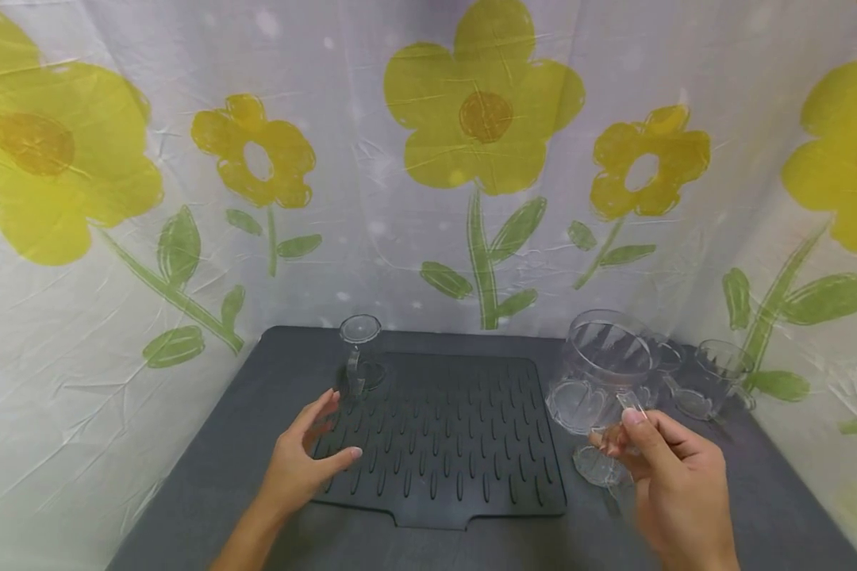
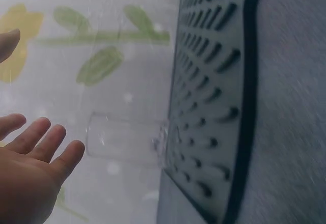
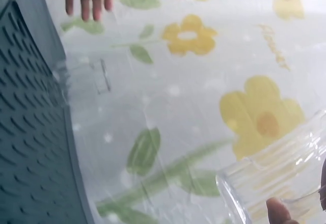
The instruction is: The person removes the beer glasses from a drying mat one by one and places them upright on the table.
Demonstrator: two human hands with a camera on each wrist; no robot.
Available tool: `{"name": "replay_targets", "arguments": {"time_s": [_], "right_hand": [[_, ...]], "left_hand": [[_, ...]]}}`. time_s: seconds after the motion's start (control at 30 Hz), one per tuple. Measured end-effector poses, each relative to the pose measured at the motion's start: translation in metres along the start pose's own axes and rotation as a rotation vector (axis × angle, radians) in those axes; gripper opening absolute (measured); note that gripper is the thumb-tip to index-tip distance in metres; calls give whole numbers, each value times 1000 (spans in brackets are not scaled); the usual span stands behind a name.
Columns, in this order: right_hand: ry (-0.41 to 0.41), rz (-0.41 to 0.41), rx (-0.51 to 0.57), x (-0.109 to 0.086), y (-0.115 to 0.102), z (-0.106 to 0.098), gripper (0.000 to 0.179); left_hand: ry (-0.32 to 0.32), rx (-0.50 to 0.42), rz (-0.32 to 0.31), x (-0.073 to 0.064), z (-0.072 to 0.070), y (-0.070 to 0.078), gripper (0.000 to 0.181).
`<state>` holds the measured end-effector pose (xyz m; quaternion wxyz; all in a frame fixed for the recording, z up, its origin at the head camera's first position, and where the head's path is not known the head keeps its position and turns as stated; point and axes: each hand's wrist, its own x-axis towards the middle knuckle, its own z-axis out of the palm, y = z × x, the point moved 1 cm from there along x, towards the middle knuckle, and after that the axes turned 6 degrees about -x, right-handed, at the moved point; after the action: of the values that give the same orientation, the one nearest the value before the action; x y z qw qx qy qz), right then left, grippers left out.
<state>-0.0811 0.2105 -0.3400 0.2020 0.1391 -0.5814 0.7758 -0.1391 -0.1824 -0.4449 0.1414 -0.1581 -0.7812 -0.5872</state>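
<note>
My right hand [image 1: 678,484] grips the handle of a clear mug [image 1: 609,361], thumb on top of the handle. In the right wrist view that mug [image 3: 275,178] shows ribbed, see-through walls at the lower right. My left hand [image 1: 303,452] is over the left edge of the dark drying mat [image 1: 436,444], fingers spread and holding nothing. Just beyond its fingertips, a second clear mug [image 1: 360,329] stands at the mat's back left corner with its handle toward me. The left wrist view shows this mug [image 2: 127,140] sideways, past the left fingers.
More clear mugs [image 1: 721,365] stand on the dark table [image 1: 207,444] to the right of the mat. Another clear glass piece [image 1: 600,465] sits below my right hand, partly covered by it. A curtain [image 1: 371,238] with yellow flowers closes off the back and sides.
</note>
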Motion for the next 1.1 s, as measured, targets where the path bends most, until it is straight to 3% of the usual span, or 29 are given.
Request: {"name": "replay_targets", "arguments": {"time_s": [0.27, 0.47, 0.7, 0.83, 1.0, 1.1], "right_hand": [[-45, -37, 62, 6, -10, -32, 29], [-76, -81, 163, 8, -6, -67, 30], [-88, -104, 201, 11, -3, -106, 34], [-98, -133, 205, 13, -1, -122, 36], [-82, -168, 130, 15, 5, -136, 37], [-67, -176, 126, 14, 11, -143, 37]], "left_hand": [[39, 29, -32, -9, -12, -15, 87], [64, 81, -113, -19, -15, -35, 90], [87, 139, -202, -34, -18, -57, 91], [54, 166, -293, -40, -20, -65, 96], [-34, 296, -401, -41, -21, -73, 104], [-85, 351, -434, -41, -21, -78, 106]]}}
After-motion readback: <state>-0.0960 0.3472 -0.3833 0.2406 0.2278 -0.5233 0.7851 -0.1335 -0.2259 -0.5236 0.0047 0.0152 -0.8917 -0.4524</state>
